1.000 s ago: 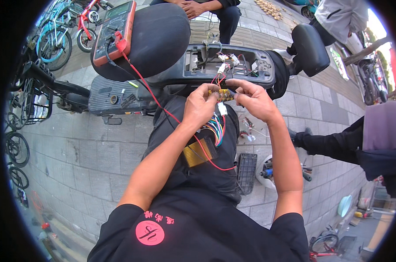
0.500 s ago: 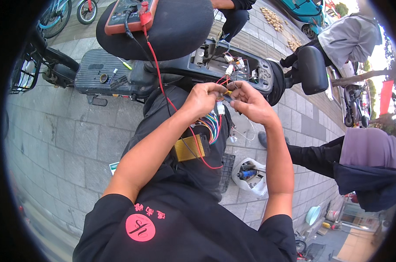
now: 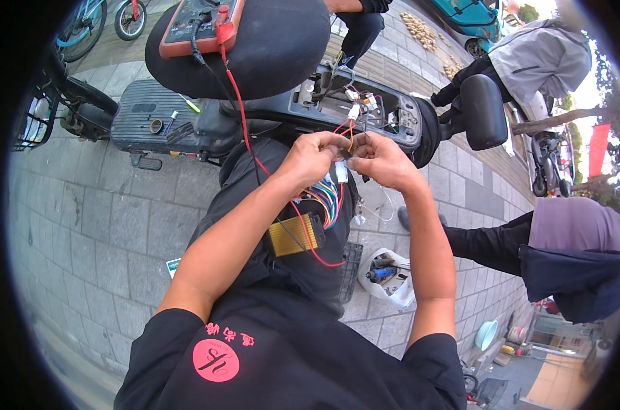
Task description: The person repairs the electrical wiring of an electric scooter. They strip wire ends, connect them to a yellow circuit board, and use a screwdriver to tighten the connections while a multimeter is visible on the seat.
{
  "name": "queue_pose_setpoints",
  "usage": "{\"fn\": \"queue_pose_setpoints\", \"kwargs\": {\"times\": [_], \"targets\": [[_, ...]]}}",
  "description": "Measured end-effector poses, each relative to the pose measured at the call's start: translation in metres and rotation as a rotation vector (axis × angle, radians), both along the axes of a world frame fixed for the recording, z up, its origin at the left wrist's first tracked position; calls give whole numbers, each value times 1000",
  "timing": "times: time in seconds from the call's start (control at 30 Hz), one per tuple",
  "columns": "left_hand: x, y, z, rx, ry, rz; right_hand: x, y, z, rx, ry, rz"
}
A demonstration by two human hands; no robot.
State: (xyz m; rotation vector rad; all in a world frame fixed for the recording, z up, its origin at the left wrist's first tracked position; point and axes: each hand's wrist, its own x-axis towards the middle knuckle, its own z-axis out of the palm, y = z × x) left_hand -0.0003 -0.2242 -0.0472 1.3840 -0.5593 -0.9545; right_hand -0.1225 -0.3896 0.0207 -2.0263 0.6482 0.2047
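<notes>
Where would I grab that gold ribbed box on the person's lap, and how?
Probably pinch the gold ribbed box by its left edge, coming from the person's left: that straight edge looks bare, while thin multicoloured wires and the long red cable run toward its right.

I log an orange wire (image 3: pixel 352 134) running from twelve o'clock toward six, lower end hidden; at its six o'clock, a white plug (image 3: pixel 341 171), red wire (image 3: pixel 341 194) leaving its six-o'clock side.
</notes>
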Motion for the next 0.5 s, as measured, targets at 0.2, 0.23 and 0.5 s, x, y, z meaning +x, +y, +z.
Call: {"fn": "queue_pose_setpoints", "kwargs": {"times": [0.2, 0.23, 0.5], "targets": [[0, 0, -3, -22, -60, -14, 0, -5, -2, 47, 26, -49], [0, 0, -3, -17, -62, -11, 0, -5, -3, 34, 16, -49], [-1, -3, -6, -30, -79, 0, 3, -1, -9, -11, 33, -65]]}}
